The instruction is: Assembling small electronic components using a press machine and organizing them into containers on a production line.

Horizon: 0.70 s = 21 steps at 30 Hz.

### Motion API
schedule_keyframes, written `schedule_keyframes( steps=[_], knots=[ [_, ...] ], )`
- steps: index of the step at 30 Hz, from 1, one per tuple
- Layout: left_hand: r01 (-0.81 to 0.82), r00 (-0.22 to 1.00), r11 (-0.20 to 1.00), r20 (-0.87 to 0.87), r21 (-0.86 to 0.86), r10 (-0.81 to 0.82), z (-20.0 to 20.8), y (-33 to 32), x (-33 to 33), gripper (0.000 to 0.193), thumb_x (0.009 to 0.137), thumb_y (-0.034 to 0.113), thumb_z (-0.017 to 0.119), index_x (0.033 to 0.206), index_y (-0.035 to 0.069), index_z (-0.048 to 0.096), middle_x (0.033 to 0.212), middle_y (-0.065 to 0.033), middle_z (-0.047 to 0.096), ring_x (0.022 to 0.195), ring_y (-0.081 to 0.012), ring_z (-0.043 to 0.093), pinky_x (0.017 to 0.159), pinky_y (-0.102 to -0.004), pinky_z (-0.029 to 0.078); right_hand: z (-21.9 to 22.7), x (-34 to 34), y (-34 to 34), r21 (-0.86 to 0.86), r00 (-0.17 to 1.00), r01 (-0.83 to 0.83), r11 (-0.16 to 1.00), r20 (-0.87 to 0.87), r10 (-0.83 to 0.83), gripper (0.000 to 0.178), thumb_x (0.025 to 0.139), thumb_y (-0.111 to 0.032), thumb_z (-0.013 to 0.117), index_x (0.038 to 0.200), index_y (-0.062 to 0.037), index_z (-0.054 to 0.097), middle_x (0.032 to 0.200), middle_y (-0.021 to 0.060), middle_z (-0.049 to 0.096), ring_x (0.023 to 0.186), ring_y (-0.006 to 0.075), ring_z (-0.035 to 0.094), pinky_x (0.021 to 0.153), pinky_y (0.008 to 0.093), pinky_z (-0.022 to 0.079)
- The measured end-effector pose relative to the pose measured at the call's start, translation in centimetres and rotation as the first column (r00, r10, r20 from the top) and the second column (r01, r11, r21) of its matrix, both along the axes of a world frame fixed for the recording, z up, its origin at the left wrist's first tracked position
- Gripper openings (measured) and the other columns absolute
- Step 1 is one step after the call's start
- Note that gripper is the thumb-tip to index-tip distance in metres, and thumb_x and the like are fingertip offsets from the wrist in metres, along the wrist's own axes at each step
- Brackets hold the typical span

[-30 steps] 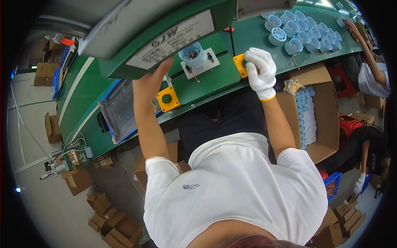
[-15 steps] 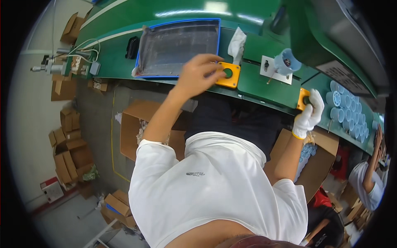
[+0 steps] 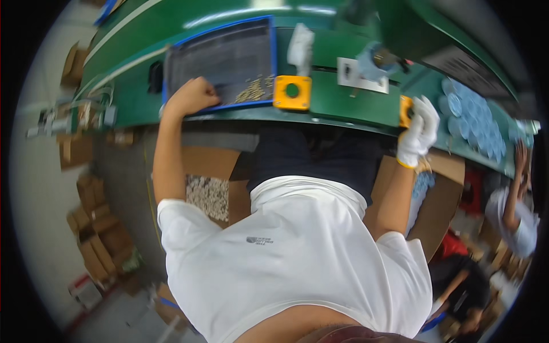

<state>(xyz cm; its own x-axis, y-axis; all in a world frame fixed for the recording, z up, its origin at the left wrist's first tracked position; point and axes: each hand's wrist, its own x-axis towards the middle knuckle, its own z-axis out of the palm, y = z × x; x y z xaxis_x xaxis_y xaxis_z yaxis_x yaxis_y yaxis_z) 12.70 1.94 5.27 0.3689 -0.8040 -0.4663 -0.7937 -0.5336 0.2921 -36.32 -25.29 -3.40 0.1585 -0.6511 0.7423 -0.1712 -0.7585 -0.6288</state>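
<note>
My bare left hand [image 3: 193, 96] is at the front left part of a blue-rimmed tray [image 3: 273, 48], its fingers curled closed; whatever they may hold is hidden. Small brass-coloured pieces [image 3: 251, 90] lie in the tray's front right corner. To the right of the tray sits a yellow box with a green push button [image 3: 292, 91]. My right hand [image 3: 420, 128], in a white glove, is beside a second yellow button box [image 3: 405, 111], partly covering it. Its fingers are stretched out, with nothing seen in them. Between the boxes, a translucent blue cup [image 3: 374, 62] is by a pale metal plate [image 3: 361, 76].
A green machine [image 3: 446, 43] overhangs the bench at right. Many blue cups [image 3: 472, 120] cluster beyond my right hand. A crumpled white bag [image 3: 300, 48] lies behind the left button box. Open cartons [image 3: 211, 163] flank my legs. Another person's arm [image 3: 519, 163] reaches in at far right.
My left hand has moved left from the button box to the tray and curled closed, uncovering the brass-coloured pieces. My right hand stays by its button box. The view has shifted slightly.
</note>
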Motion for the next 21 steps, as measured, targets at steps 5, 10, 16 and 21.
schedule_keyframes(
  steps=[5, 10, 16, 21],
  knots=[
    [-0.081, 0.993, 0.982, 0.07, -0.17, 0.094, 0.9, 0.6, -2.2, 0.03, 0.084, 0.025, 0.085, 0.088, -0.004, 0.079, 0.074, -0.0197, 0.073, 0.07, -0.0259, 0.074, 0.072, -0.0407, 0.056, 0.1, 1.5, 0.0, 0.008, 0.997, -0.057, 0.998, -0.044, 0.057, 0.017, 0.092, -0.004, 0.066, 0.101, 0.0009, 0.079, 0.112, 0.0147, 0.082, 0.121, 0.0382, 0.073, 0.111, 0.0488, 0.054],
    [-0.058, 0.982, 0.998, 0.182, 0.001, 0.057, 0.9, -0.8, -1.7, 0.035, 0.085, 0.031, 0.089, 0.092, -0.002, 0.083, 0.081, -0.0242, 0.077, 0.077, -0.0373, 0.077, 0.077, -0.0456, 0.059, -0.1, -1.1, -0.1, -0.011, 0.999, -0.014, 1.0, -0.031, 0.014, 0.017, 0.098, -0.006, 0.064, 0.104, 0.0041, 0.076, 0.116, 0.0187, 0.082, 0.126, 0.0407, 0.069, 0.113, 0.049, 0.052],
    [0.023, 0.997, 1.0, 0.068, 0.019, -0.025, 0.5, -0.4, -1.5, 0.035, 0.086, 0.032, 0.087, 0.092, -0.002, 0.083, 0.083, -0.0246, 0.077, 0.081, -0.0386, 0.077, 0.079, -0.0465, 0.059, -0.8, -0.4, -0.2, 0.028, 0.999, -0.032, 0.999, -0.028, 0.033, 0.019, 0.104, -0.012, 0.065, 0.108, 0.004, 0.075, 0.122, 0.0184, 0.08, 0.13, 0.0389, 0.068, 0.112, 0.0473, 0.053],
    [0.029, 0.999, 0.999, 0.047, -0.024, -0.028, -0.4, -0.7, -0.6, 0.032, 0.087, 0.028, 0.085, 0.091, -0.003, 0.083, 0.085, -0.0255, 0.077, 0.082, -0.0385, 0.078, 0.079, -0.0465, 0.059, -0.9, -0.3, -0.2, 0.032, 0.999, -0.028, 0.999, -0.024, 0.029, 0.019, 0.104, -0.013, 0.066, 0.109, 0.0033, 0.075, 0.121, 0.0175, 0.08, 0.13, 0.0394, 0.068, 0.112, 0.0478, 0.053]
  ],
)
